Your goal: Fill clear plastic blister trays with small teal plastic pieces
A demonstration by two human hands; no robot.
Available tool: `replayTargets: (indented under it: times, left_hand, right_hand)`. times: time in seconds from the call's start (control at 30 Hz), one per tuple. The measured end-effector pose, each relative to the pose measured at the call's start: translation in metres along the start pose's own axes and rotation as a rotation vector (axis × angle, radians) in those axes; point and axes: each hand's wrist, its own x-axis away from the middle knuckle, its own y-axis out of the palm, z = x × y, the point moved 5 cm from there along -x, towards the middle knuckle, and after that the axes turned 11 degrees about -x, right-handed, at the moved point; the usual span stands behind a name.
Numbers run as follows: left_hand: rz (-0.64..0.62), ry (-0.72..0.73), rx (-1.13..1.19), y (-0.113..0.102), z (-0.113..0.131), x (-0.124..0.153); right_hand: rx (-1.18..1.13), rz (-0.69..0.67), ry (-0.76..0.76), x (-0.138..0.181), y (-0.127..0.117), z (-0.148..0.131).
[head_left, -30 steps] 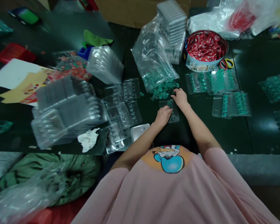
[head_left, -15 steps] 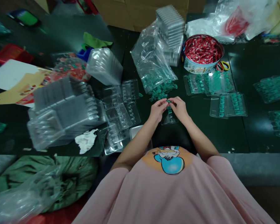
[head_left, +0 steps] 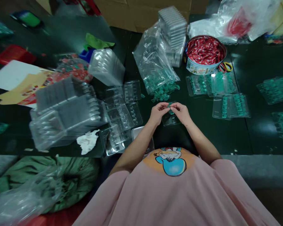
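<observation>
My left hand (head_left: 158,113) and my right hand (head_left: 181,112) meet fingertip to fingertip, both closed in a pinch on a small green plastic piece (head_left: 169,106). Right under them lies a clear blister tray (head_left: 171,120) with a row of small cavities; green shows in its upper part, partly covered by my fingers. Just beyond my hands a heap of green plastic pieces (head_left: 163,91) spills from the mouth of a clear plastic bag (head_left: 153,59). The exact shape of the held piece is too small to make out.
Left are stacked clear blister trays (head_left: 68,110), loose trays (head_left: 120,114) and a crumpled white tissue (head_left: 87,142). Filled trays with green pieces (head_left: 238,105) lie right. Behind them stand a round tin (head_left: 202,67) of red packets and scissors (head_left: 225,67). A cardboard box (head_left: 143,14) stands at the back.
Both hands have come slightly nearer to my body, down over the tray, with the green piece still between the fingertips. The trays and heap stay as they were.
</observation>
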Motion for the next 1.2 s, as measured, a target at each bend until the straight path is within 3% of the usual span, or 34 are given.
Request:
replayTargets:
  times: [0.27,0.57,0.73,0.9,1.03,1.2]
  left_hand:
    - [-0.215,0.042,-0.046,0.005,0.010,0.004]
    - [-0.240,0.051,-0.021,0.013,0.011,0.008]
    - [-0.323,0.103,-0.161,0.013,0.019,0.009]
    - [-0.413,0.109,-0.268,0.012,0.028,0.012]
    - [-0.517,0.065,-0.177,0.014,0.028,0.014]
    - [-0.517,0.024,-0.068,0.013,0.024,0.012]
  right_hand:
    - [-0.338,-0.203,0.292,0.005,0.004,0.011]
    - [-0.285,-0.137,0.136,0.014,0.003,0.005]
    - [-0.341,-0.213,0.291,0.017,0.000,0.010]
    - [-0.330,-0.297,0.296,0.016,-0.003,-0.001]
    - [-0.386,-0.276,0.361,0.017,-0.004,-0.001]
    - [-0.502,-0.238,0.397,0.021,0.000,0.004]
